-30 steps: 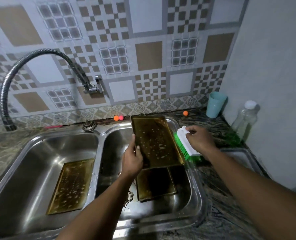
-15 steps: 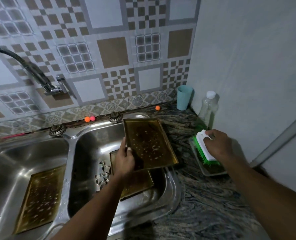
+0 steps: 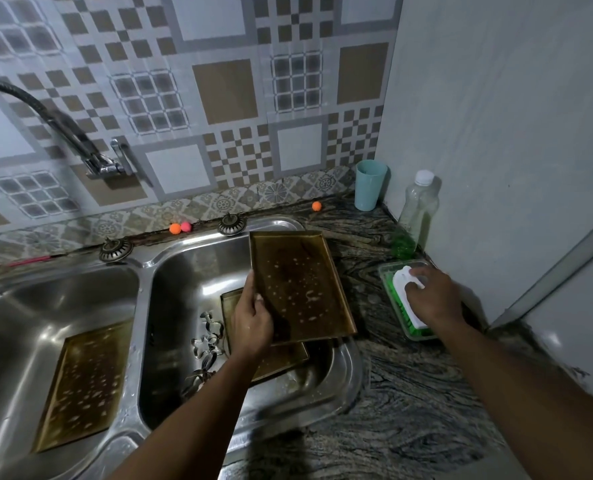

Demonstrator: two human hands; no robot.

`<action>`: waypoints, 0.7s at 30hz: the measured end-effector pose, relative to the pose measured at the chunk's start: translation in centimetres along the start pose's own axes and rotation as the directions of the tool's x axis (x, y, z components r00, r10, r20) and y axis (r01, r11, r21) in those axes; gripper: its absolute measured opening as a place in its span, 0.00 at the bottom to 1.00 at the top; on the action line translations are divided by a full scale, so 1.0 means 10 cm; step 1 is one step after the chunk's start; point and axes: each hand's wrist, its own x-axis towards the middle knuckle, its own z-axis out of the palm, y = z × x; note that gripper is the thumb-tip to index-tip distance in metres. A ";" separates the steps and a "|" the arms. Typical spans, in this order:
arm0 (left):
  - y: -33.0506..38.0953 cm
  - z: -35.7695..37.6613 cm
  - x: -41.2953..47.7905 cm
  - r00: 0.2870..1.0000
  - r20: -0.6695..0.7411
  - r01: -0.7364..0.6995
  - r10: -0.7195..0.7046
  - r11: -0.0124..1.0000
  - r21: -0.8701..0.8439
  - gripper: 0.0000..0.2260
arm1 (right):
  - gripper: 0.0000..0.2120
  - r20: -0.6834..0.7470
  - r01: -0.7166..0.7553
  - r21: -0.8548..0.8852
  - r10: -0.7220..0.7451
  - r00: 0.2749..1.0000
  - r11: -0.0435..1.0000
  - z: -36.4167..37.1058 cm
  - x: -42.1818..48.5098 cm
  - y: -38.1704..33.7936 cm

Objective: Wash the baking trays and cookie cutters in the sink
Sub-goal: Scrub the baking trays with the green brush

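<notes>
My left hand (image 3: 253, 320) grips the left edge of a brown, speckled baking tray (image 3: 300, 289), held tilted above the right basin of the steel double sink (image 3: 350, 372). A second tray (image 3: 281, 358) lies in that basin beneath it, mostly hidden. Several metal cookie cutters (image 3: 206, 341) lie beside it on the basin floor. A third tray (image 3: 83, 386) lies flat in the left basin. My right hand (image 3: 433, 299) holds a white scrubbing brush with green bristles (image 3: 404, 296), pressed into a shallow green soap dish (image 3: 397, 271) on the counter.
A flexible tap (image 3: 63, 133) hangs from the tiled wall at the left. A teal cup (image 3: 369, 185) and a clear bottle of green liquid (image 3: 416, 213) stand in the counter's back right corner. Two sink plugs (image 3: 231, 224) and small orange balls (image 3: 175, 228) sit behind the sink.
My right hand carried the brush from the tray's right edge over to the soap dish and lowered it in. The view swung right. My left hand kept holding the tray.
</notes>
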 end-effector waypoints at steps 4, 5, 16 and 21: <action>-0.02 0.00 -0.04 1.000 -0.008 -0.013 0.013 1.000 0.024 0.24 | 0.15 0.006 -0.014 0.000 0.014 1.000 1.000 0.01 0.00 0.00; -0.03 -0.01 -0.04 1.000 -0.008 -0.015 0.015 1.000 0.014 0.24 | 0.15 0.001 -0.016 0.014 0.016 1.000 1.000 0.01 0.01 -0.02; 0.07 -0.43 0.02 0.998 -0.022 -0.056 0.055 0.994 -0.089 0.22 | 0.13 -0.160 -0.026 0.169 0.054 0.986 0.985 0.11 -0.02 -1.01; 0.08 -0.78 -0.06 0.996 -0.065 -0.068 0.061 0.992 -0.109 0.22 | 0.10 -0.048 -0.025 0.332 0.043 0.998 0.943 0.75 -0.25 -1.85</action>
